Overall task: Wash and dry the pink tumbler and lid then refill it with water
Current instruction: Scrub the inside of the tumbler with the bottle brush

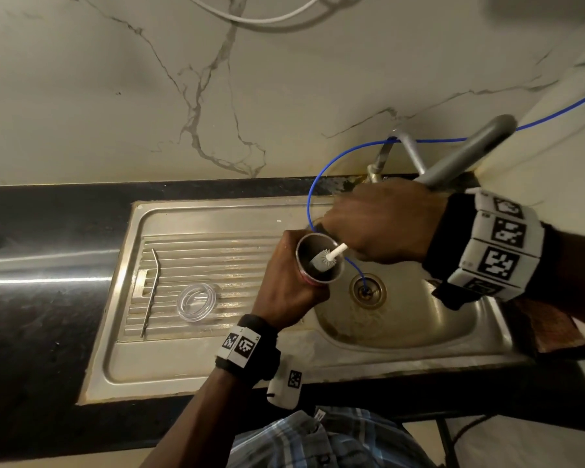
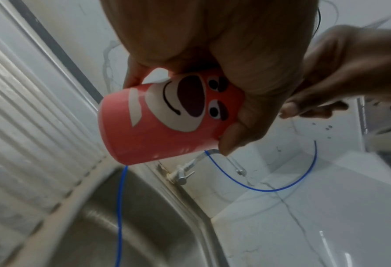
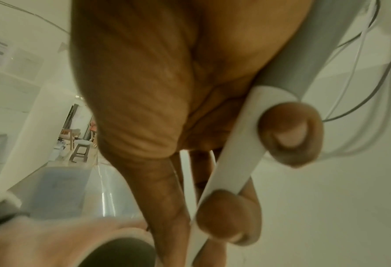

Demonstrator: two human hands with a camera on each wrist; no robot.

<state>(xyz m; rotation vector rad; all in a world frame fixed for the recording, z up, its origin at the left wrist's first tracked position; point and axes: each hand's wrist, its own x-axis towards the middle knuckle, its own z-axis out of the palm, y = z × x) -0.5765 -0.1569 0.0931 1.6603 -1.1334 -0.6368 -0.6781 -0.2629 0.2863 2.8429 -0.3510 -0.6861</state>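
Fingers of my left hand (image 1: 286, 292) wrap the pink bear-printed steel tumbler (image 2: 167, 119) above the steel sink (image 1: 419, 329); my right hand (image 1: 382, 221) grips the grey-handled white bottle brush (image 1: 325, 258), its bristles inside the tumbler

Pink bear-faced tumbler (image 2: 167, 117) tilts over the basin; clear lid (image 1: 196, 301) lies on the drainboard.

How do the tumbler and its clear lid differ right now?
The tumbler is pink and opaque, gripped in the left hand over the sink; the lid is clear and lies untouched on the drainboard. The tumbler has the right hand's brush in it; the lid doesn't.
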